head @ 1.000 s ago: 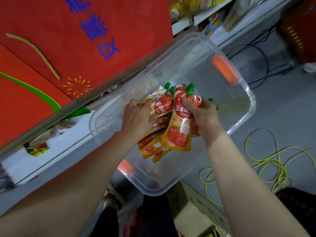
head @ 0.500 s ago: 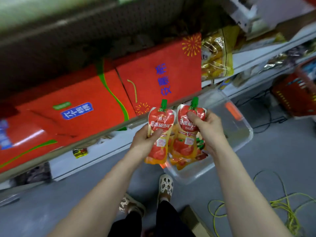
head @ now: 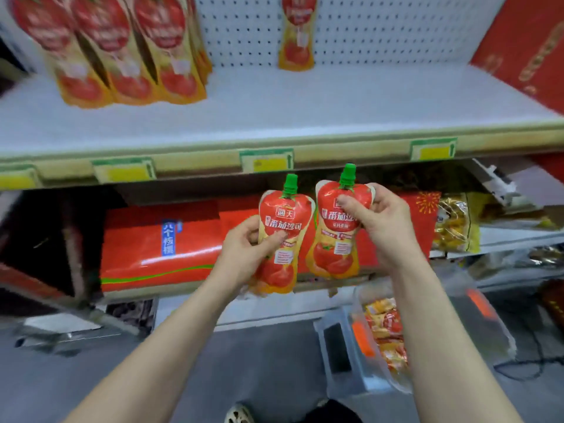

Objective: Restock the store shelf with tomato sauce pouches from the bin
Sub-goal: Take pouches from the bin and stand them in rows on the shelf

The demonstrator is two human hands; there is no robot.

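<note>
Both forearms reach up below a white shelf (head: 274,117), the left hand (head: 244,254) pinching one glossy red-and-yellow tomato sauce pouch (head: 282,239) and the right hand (head: 384,227) gripping another pouch (head: 335,242), both soft, upright and green-capped, above the clear plastic bin (head: 341,355) on the floor.

Glossy pouches (head: 337,236); perforated metal backboard (head: 381,29).

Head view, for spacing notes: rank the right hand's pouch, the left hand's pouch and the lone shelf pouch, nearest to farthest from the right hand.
1. Right-hand pouch: gripped by the right hand.
2. Left-hand pouch: just to its left.
3. Lone pouch: up at the back of the shelf.
</note>
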